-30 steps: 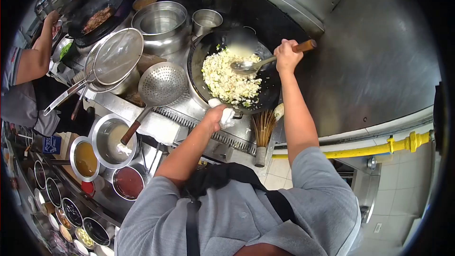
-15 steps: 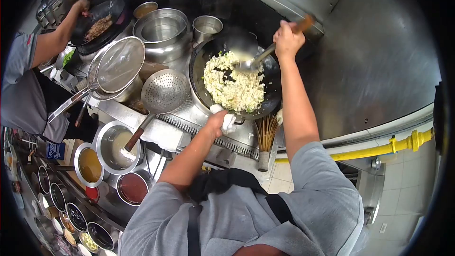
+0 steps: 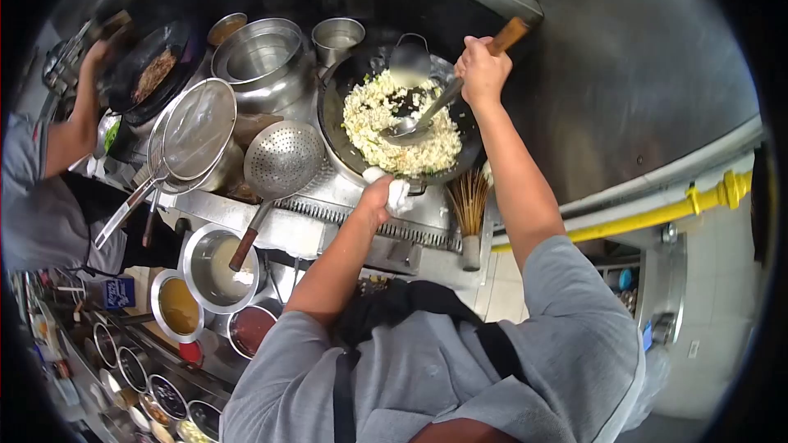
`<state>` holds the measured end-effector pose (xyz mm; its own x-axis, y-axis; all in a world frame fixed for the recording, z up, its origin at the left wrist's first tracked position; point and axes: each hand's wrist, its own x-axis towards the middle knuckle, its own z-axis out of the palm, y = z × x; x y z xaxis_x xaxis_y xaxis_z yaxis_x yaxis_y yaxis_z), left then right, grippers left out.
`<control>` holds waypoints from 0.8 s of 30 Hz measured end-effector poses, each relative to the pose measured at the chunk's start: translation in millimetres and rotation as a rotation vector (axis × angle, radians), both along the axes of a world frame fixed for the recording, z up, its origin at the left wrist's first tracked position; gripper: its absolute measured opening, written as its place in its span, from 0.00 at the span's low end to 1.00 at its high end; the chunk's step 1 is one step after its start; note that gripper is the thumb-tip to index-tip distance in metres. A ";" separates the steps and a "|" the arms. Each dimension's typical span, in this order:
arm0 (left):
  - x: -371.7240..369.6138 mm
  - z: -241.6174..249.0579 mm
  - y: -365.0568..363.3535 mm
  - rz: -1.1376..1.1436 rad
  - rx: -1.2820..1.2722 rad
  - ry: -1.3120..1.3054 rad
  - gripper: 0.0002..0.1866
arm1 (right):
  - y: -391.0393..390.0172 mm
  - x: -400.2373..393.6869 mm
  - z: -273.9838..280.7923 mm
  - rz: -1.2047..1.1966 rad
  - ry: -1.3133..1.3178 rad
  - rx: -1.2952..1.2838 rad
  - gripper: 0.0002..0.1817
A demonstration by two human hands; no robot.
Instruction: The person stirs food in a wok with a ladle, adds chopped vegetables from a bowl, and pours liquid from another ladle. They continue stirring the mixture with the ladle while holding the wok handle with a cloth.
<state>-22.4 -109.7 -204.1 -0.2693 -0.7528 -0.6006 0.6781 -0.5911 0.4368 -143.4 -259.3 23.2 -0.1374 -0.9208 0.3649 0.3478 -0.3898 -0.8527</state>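
A large dark wok [image 3: 332,115] sits on the stove, holding fried rice [image 3: 435,148] with pale egg-like bits and green pieces. My right hand [image 3: 484,74] is closed around the wooden handle of a long metal ladle [image 3: 445,100]. The ladle's head is down in the rice near the middle of the wok. At the wok's near edge, my left hand [image 3: 375,199] is closed on a folded white cloth [image 3: 399,195], pressed against the near handle. The cloth and my fingers hide part of that handle.
A perforated skimmer [image 3: 283,156] and a mesh strainer [image 3: 199,127] lie left of the wok. Metal pots [image 3: 267,57] stand behind them. A bamboo brush [image 3: 469,217] is at the right. Sauce bowls [image 3: 179,308] are lower left. A co-worker [image 3: 49,172] tends another wok [image 3: 172,41].
My right hand has drawn the ladle nearer and to the left through the rice. My left hand stays at the wok's near edge with the cloth. The camera view has shifted slightly.
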 end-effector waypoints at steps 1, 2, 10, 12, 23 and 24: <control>0.2 1.4 -4.6 0.024 -0.001 0.018 0.11 | 21.2 -2.6 5.0 0.040 -0.059 -0.031 0.13; 0.6 2.4 -8.5 0.053 -0.001 0.037 0.11 | 42.0 -11.5 -10.3 0.045 -0.066 -0.115 0.13; 12.2 -7.5 -9.5 -0.014 0.011 0.120 0.14 | 299.5 -105.8 -187.2 0.242 0.661 0.361 0.27; 17.6 1.6 -8.1 -0.049 0.016 0.121 0.14 | 338.5 -140.1 -269.9 0.654 0.573 0.865 0.20; 20.4 9.6 -8.9 -0.102 0.056 -0.043 0.14 | 400.1 -136.6 -478.0 0.328 -1.106 1.148 0.22; 18.3 12.6 -8.9 -0.088 0.057 -0.010 0.14 | 406.8 -155.4 -436.5 0.379 -0.912 1.212 0.18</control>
<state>-4.1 -118.6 -191.5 -0.3265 -0.6910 -0.6450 0.6181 -0.6723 0.4074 -298.8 147.5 -413.2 0.4085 -0.6239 -0.6663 0.8180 0.5741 -0.0360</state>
